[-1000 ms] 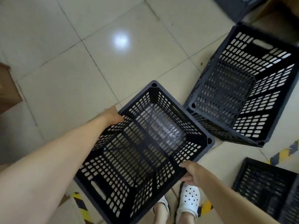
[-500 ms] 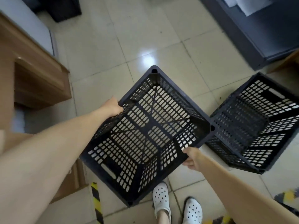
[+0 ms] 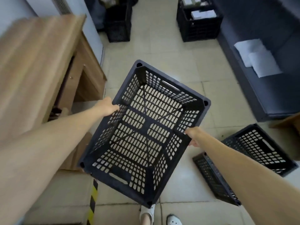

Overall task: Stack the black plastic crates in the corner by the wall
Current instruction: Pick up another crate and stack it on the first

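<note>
- Between my two outstretched arms, above the pale tiled floor [image 3: 162, 51], hangs the black perforated plastic crate [image 3: 142, 133], its open top toward me and one corner pointing away; floor tiles show through its slotted bottom.
- My left hand [image 3: 107, 108] grasps the crate's left rim, fingers curled over the edge into the inside.
- My right hand [image 3: 194, 137] grips the right rim, fingers wrapped round the edge.
- Down to my right, a second black slotted plastic crate [image 3: 258, 148] lies on the floor, partly hidden behind my right forearm, well apart from the one I carry.
- To my left stands a light wooden desk [image 3: 37, 65], close beside the carried crate's left side.
- Farther ahead, two more black crates sit on the floor: one with white papers inside [image 3: 199, 28], and another darker one [image 3: 119, 28] left of it near the wall.
- On the right runs a dark grey low bench [image 3: 267, 95] with white folded sheets [image 3: 258, 57] on it.
- Near my feet are white perforated clogs [image 3: 148, 211] and a yellow-and-black striped floor tape [image 3: 92, 202].
</note>
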`<act>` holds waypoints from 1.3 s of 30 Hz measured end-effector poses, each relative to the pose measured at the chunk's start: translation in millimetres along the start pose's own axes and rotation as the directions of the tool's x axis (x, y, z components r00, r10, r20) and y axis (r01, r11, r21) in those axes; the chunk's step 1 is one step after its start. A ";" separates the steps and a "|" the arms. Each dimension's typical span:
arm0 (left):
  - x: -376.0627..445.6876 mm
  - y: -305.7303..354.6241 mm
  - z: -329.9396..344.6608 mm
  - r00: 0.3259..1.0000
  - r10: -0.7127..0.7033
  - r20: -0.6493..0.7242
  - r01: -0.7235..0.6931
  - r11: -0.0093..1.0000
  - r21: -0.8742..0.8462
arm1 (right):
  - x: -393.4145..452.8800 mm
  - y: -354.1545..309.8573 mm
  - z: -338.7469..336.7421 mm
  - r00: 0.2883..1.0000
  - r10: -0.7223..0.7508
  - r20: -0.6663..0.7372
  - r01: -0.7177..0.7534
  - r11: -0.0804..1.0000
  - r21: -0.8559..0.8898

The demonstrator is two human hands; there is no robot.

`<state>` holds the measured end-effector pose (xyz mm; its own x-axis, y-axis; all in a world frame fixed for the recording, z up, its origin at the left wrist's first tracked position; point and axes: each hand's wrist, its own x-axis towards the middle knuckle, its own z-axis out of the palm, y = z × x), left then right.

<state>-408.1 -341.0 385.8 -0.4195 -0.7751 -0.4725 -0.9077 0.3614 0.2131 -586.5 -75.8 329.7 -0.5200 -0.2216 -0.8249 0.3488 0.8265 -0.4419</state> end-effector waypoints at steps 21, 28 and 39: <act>-317.7 -220.5 -53.9 0.962 -0.255 0.094 0.271 0.878 -0.394 | -241.4 -69.1 79.9 0.898 -0.305 0.317 0.425 0.415 -0.804; -415.8 -312.1 -38.0 0.887 -0.447 0.114 0.461 0.847 -0.265 | -303.5 -53.5 160.5 0.905 -0.130 0.405 0.425 0.250 -0.870; -524.3 -421.8 9.6 0.833 -0.512 0.207 0.552 0.752 -0.361 | -366.0 14.0 274.0 0.909 -0.078 0.410 0.417 0.144 -0.898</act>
<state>194.8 -82.2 535.4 0.1167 -0.7241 -0.6797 -0.9161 -0.3427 0.2079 -177.7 -124.9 528.9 -0.1804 -0.4775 -0.8599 -0.8661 0.4915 -0.0911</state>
